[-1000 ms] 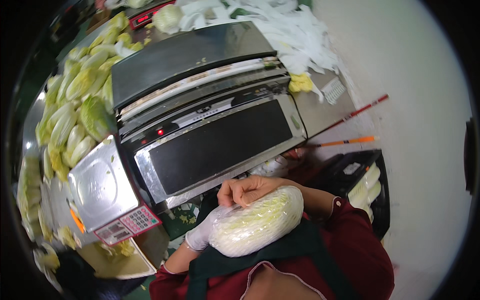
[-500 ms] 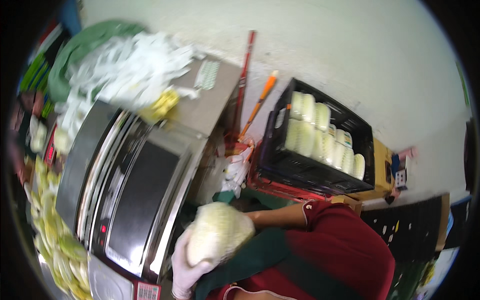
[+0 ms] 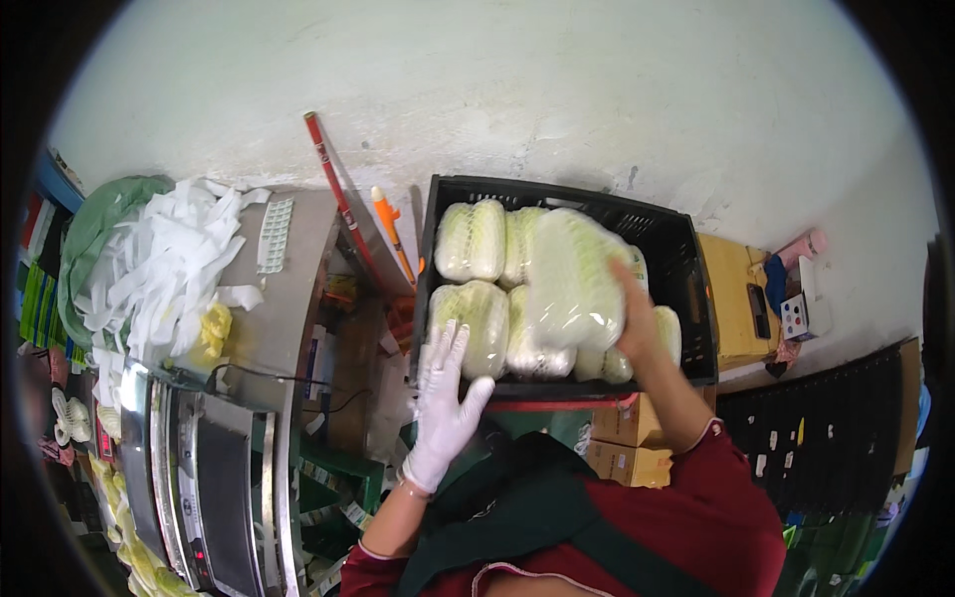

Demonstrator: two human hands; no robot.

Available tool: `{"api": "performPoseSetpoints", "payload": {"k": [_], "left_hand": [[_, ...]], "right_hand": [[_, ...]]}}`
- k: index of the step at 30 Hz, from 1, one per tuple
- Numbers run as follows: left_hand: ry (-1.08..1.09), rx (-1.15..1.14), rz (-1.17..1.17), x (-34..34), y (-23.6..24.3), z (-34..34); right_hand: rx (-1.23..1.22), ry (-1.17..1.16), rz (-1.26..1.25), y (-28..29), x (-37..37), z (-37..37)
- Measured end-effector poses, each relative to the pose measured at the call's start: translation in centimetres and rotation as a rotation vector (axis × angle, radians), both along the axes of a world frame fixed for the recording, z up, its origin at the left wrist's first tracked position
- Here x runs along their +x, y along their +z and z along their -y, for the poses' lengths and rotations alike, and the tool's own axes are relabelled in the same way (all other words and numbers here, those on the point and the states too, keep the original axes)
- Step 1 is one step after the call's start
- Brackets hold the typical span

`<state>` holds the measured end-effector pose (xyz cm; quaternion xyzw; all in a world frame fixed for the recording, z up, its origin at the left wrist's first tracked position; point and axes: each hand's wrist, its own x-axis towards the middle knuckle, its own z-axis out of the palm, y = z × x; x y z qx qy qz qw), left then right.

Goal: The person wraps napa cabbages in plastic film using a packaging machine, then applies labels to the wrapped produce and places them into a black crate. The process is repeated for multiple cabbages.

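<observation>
Over the black plastic crate (image 3: 696, 289), at about 1 o'clock from the person's chest, the bare right hand (image 3: 637, 318) carries a film-wrapped napa cabbage (image 3: 572, 279), fingers curled round its right side, thumb hidden behind the wrap. Cabbage held tilted, just above the packed ones. Wrapped cabbages (image 3: 473, 239) fill the crate in two rows, lying side by side. At 11 o'clock, the white-gloved left hand (image 3: 443, 398) hangs with fingers spread, empty, its fingertips at the crate's near left edge. Farther left, at 9 o'clock: a steel sealing machine (image 3: 214, 478), a heap of white paper strips (image 3: 159, 269). Red stick (image 3: 333, 184) leans on the wall.
</observation>
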<state>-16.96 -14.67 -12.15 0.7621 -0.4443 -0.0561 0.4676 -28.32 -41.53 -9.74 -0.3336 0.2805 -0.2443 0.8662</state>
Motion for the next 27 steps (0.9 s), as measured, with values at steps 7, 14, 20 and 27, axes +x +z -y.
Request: {"api": "performPoseSetpoints", "payload": {"k": [7,14,20,27], "left_hand": [[0.148,0.28,0.431,1.3,-6.0,4.6],[0.166,0.308,0.423,1.3,-6.0,4.7],[0.211,0.226,0.404,1.4,-5.6,4.5],[0.497,-0.176,0.032,-3.7,-5.7,-3.7]], "right_hand": [[-0.089,-0.034,-0.245,-8.3,0.0,18.9],[-0.367,0.106,-0.664,-15.2,3.5,20.2],[-1.905,0.156,-1.289,-19.3,3.9,17.4],[-2.235,0.434,-0.892,-17.0,7.4,18.7]]}}
